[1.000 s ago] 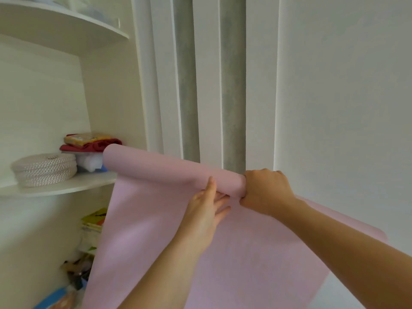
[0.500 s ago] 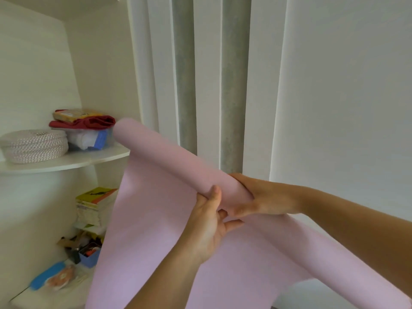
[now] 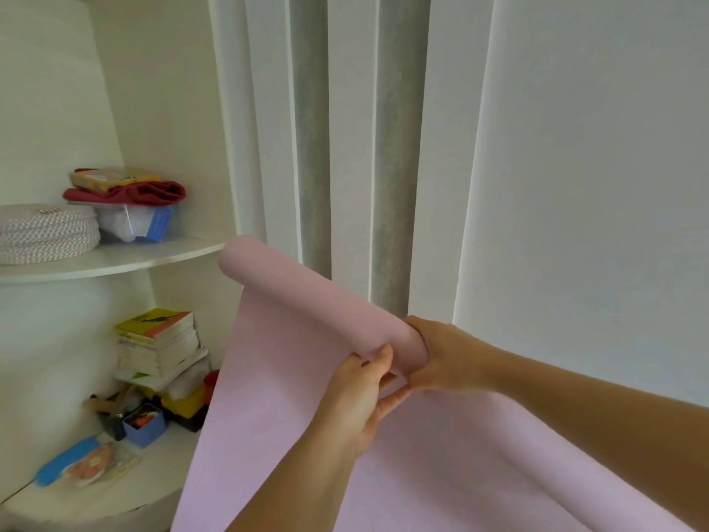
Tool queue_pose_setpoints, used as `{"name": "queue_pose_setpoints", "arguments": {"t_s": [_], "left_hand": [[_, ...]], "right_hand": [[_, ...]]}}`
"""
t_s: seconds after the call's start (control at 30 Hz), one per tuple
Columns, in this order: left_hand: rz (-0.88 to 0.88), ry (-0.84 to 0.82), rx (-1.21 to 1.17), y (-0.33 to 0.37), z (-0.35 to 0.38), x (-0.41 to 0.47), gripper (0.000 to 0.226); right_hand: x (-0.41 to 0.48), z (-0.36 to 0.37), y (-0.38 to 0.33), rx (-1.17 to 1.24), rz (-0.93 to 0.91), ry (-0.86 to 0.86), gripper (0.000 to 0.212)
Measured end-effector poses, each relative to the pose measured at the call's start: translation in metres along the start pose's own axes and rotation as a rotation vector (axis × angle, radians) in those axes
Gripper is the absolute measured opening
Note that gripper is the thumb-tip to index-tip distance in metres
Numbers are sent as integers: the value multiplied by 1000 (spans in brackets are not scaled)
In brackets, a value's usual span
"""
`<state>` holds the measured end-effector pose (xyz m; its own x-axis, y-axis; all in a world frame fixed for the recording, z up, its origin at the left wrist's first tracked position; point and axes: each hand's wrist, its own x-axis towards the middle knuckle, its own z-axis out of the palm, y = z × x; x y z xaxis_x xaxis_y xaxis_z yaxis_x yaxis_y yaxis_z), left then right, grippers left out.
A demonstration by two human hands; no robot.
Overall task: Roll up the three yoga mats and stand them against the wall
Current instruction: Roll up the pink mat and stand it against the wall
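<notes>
Head view: 1 pink mat (image 3: 307,378) is in sight, held up in the air in front of the person and only partly rolled. The rolled part forms a tube. Its free end is at upper left, near the edge of the upper shelf (image 3: 153,257), and it slopes down to the right, where both hands meet it. The unrolled sheet hangs from the tube and spreads toward the bottom of the picture, where its lower end is out of sight.

The right hand (image 3: 449,359) is wrapped round the right end of the tube, with its fingers curled over it. The left hand (image 3: 360,401) comes up from below just beside it and pinches the mat, the thumb pressed on the front of the tube and the fingers underneath. The 2 hands are close together, but whether they touch cannot be told.

Behind the mat stand white upright panels with 2 grey strips (image 3: 310,147) between them. To the right is a plain white wall (image 3: 575,186).

On the left, the upper shelf carries a coil of pale rope (image 3: 46,232) and a clear tub (image 3: 130,222). A red cloth (image 3: 130,192) and a yellow packet (image 3: 111,178) lie on top of the tub. The lower shelf (image 3: 161,468) holds a stack of books (image 3: 157,339), a small blue box (image 3: 144,426) and a flat blue thing (image 3: 61,460), among other clutter too blurred to name.
</notes>
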<state>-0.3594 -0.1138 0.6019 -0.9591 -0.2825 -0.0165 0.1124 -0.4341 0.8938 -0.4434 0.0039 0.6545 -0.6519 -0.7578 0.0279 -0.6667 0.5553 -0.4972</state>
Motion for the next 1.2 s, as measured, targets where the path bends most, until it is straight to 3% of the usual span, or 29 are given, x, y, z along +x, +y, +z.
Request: {"name": "queue_pose_setpoints", "arguments": {"t_s": [0.17,0.27,0.37,0.43,0.57,0.73,0.83,0.93,1.03,1.13,1.2], "left_hand": [[35,169,44,-14,0,0,40],[13,227,58,-18,-4,-1,46],[-21,210,123,-25,-13,-6,36],[-22,163,165,-27,-19,-9,34],[27,34,212,-24,-19,-11,35],[42,-133,232,-20,-14,-17,37],[15,-217,154,-19,-13,-20,52],[-21,-263,32,-13,-13,-18,55],[-20,-263,56,-9,-16,-13,52],[49,-155,275,-7,-14,-6,41],[111,-9,306,-9,-13,-2,49]], "right_hand": [[-8,49,12,-252,-47,249,64],[-15,78,16,-236,-71,300,73],[-20,95,25,-118,-56,159,90],[-19,90,30,87,-57,10,97],[-10,57,26,517,-146,-154,79],[0,24,22,626,-65,-434,67],[4,11,15,611,-64,-529,61],[8,7,5,548,-109,-438,63],[11,9,-1,413,-128,-234,69],[15,16,-1,271,-124,-49,68],[17,19,-2,195,-109,40,61]]}}
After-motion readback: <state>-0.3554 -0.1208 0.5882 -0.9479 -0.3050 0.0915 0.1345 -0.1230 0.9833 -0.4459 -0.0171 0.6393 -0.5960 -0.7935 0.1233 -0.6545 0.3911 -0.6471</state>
